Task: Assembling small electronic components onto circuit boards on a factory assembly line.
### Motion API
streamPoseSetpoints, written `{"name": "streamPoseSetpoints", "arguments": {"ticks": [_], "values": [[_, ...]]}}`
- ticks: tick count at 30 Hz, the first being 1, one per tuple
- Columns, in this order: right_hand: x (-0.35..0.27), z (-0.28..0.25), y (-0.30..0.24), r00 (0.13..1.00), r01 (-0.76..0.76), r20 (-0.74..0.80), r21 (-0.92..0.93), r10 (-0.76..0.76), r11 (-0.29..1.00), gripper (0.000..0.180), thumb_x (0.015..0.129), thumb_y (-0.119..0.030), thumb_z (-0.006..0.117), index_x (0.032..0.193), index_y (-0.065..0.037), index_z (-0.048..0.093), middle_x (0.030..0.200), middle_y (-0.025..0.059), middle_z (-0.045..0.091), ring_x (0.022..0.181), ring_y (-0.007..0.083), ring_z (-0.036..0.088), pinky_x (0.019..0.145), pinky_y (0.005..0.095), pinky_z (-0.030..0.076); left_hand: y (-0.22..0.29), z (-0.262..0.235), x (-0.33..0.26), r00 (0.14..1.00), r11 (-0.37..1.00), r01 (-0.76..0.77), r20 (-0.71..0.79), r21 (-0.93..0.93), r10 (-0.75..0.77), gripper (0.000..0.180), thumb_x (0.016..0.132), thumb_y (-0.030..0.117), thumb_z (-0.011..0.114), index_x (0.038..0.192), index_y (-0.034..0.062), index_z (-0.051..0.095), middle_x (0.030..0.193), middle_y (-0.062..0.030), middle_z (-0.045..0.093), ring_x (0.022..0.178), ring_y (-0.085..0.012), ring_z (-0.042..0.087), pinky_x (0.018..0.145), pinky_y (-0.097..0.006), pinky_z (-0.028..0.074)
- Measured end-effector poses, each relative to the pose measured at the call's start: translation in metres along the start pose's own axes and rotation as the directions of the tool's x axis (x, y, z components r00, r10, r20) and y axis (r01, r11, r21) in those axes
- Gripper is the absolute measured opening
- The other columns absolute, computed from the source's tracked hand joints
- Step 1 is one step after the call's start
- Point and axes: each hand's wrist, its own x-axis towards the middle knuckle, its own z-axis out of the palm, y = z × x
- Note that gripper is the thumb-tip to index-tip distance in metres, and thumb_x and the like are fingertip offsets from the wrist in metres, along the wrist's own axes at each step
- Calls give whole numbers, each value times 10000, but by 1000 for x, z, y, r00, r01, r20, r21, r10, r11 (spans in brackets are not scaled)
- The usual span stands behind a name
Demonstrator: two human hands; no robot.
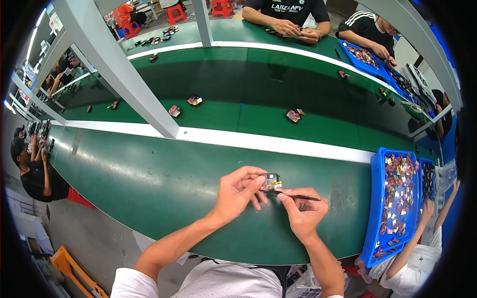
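Above the near green bench, my left hand (238, 192) pinches a small electronic assembly (271, 182) between thumb and fingers. It has a black rounded casing with reddish, clear and yellow parts inside. In my right hand (305, 210) is a thin black tool like tweezers (304, 197), gripped between thumb and forefinger. Its tip points left and meets the lower edge of the assembly, though exactly what it touches is too small to tell. Both forearms come in from the lower edge, the hands close together.
At right stands a blue tray (376, 208) full of small red and yellow parts. Beyond a white rail (278, 143) runs a green conveyor (233, 119) carrying several assemblies (293, 116). A grey metal post (124, 69) rises left of my hands. Other people work across and at both sides.
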Motion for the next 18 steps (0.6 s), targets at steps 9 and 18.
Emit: {"name": "streamPoseSetpoints", "arguments": {"ticks": [9,18], "values": [[0,4,-1,999,39,15,-45,-38,998,111,799,3,833,852,-23,739,789,62,772,423,7,426,419,197,294,1,-1,-3,999,999,-24,-41,27,25,226,1023,58,590,1190,-92,609,943,-178,710,673,-210,712,500,-273,573],[1,3,-1,999,-42,-4,-4,42,999,143,787,15,834,895,-18,747,759,45,745,429,9,413,422,195,272,1,-5,-2,996,992,-79,-35,99,82,200,1016,36,594,1174,-82,632,868,-149,712,625,-179,691,489,-265,555]]}}
